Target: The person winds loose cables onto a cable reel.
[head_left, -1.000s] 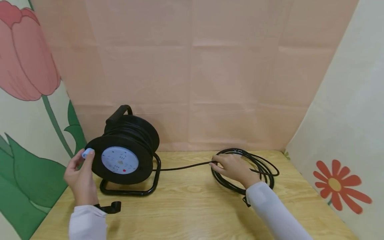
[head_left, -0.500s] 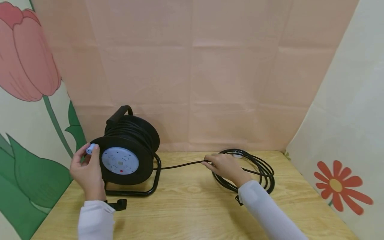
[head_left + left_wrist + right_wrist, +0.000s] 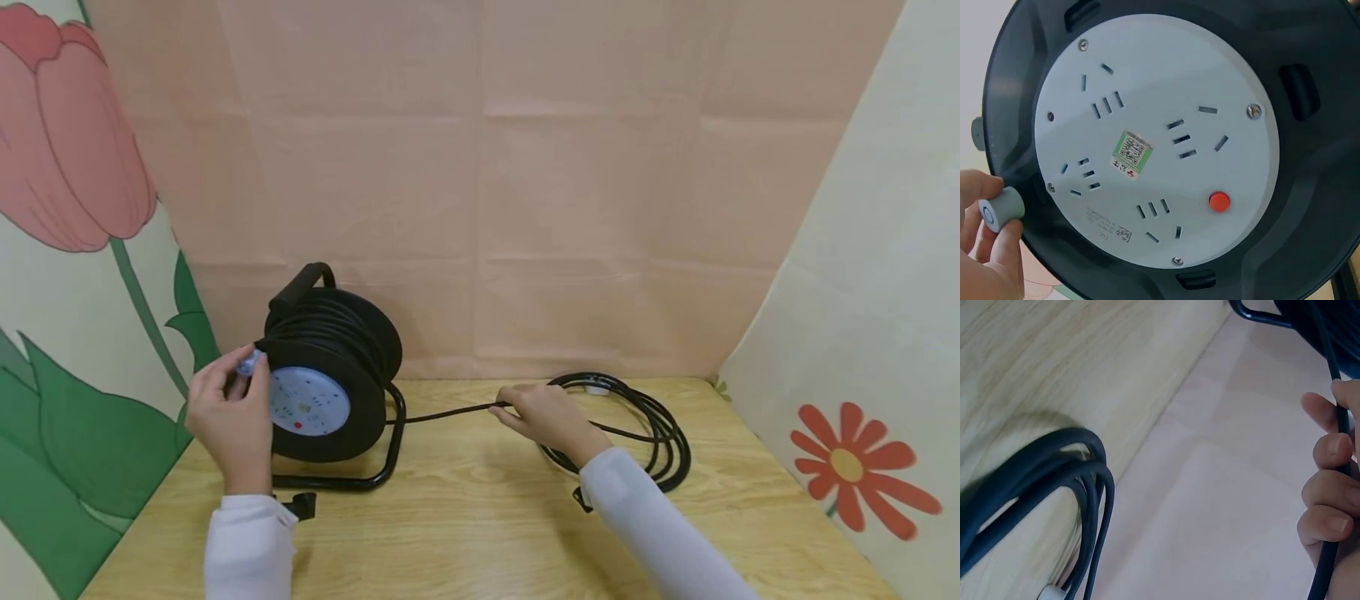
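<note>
On the left of the table stands a black cable reel (image 3: 330, 329) wound with black cable. Its pale blue socket plate (image 3: 1154, 137) carries several slots and a red button (image 3: 1219, 201). My left hand (image 3: 232, 408) pinches the small blue crank knob (image 3: 1002, 209) at the edge of the reel's front disc, between thumb and fingers. From the reel a black cable (image 3: 442, 413) runs right to my right hand (image 3: 547, 417). In the right wrist view the fingers (image 3: 1329, 487) curl round this cable. Behind that hand lie loose loops of the cable (image 3: 671, 433).
A white piece (image 3: 597, 387), probably the plug, lies by the loops at the back. The reel's black tube frame (image 3: 337, 482) rests on the wooden table (image 3: 450, 533). A pink cloth (image 3: 480, 208) hangs behind the table, with flower-painted panels at both sides.
My left hand and the knob have moved right and slightly up along the disc's rim as the reel turns. My right hand has moved left toward the reel, holding the cable.
</note>
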{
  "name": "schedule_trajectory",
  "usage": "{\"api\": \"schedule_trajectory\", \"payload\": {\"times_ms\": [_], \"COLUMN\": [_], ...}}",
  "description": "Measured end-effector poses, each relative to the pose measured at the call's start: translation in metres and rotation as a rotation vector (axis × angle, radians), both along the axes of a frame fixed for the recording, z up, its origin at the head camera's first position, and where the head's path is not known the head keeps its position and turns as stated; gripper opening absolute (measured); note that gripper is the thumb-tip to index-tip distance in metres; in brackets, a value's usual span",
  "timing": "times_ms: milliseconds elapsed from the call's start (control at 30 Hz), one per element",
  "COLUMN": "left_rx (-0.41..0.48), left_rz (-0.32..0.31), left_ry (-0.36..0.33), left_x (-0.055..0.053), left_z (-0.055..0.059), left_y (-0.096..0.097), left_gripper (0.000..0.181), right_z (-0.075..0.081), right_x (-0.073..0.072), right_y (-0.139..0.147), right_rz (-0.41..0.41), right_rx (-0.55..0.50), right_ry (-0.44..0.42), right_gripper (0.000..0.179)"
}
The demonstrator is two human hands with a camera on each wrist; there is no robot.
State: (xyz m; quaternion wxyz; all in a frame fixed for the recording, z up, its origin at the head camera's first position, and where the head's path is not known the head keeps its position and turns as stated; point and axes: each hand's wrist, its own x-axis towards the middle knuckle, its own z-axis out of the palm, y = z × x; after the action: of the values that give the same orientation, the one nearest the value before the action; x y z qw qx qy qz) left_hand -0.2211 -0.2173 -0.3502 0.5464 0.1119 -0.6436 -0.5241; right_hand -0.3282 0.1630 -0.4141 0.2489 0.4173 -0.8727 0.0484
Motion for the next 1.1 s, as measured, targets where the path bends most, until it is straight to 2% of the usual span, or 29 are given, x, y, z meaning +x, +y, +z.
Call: {"api": "schedule_trajectory", "payload": {"times_ms": [167, 267, 467, 700, 800, 967, 1100], "left_rx": [-0.058, -0.126, -0.217, -0.232, -0.242, -0.25, -0.254], "left_rz": [0.014, 0.029, 0.04, -0.016, -0.034, -0.059, -0.099], "left_ry": [0.019, 0.027, 0.014, -0.032, -0.059, -0.104, -0.118], "left_x": [-0.001, 0.0, 0.004, 0.008, 0.009, 0.009, 0.008], "left_z": [0.002, 0.004, 0.007, 0.008, 0.01, 0.011, 0.009], "left_y": [0.0, 0.001, 0.007, 0.015, 0.018, 0.023, 0.029], "left_gripper": [0.02, 0.018, 0.019, 0.022, 0.024, 0.026, 0.026], "right_z": [0.0, 0.002, 0.003, 0.001, 0.001, 0.001, 0.0], "right_x": [-0.001, -0.002, -0.005, -0.004, -0.004, -0.008, -0.011], "right_y": [-0.006, -0.011, -0.026, -0.038, -0.041, -0.049, -0.059], "right_rz": [0.021, 0.048, 0.09, 0.092, 0.082, 0.07, 0.076], "right_rx": [-0.003, -0.017, -0.033, -0.017, 0.0, 0.024, 0.038], "right_ry": [-0.007, -0.001, -0.046, -0.182, -0.214, -0.205, -0.176], "right_gripper": [0.016, 0.016, 0.013, 0.014, 0.018, 0.022, 0.019]}}
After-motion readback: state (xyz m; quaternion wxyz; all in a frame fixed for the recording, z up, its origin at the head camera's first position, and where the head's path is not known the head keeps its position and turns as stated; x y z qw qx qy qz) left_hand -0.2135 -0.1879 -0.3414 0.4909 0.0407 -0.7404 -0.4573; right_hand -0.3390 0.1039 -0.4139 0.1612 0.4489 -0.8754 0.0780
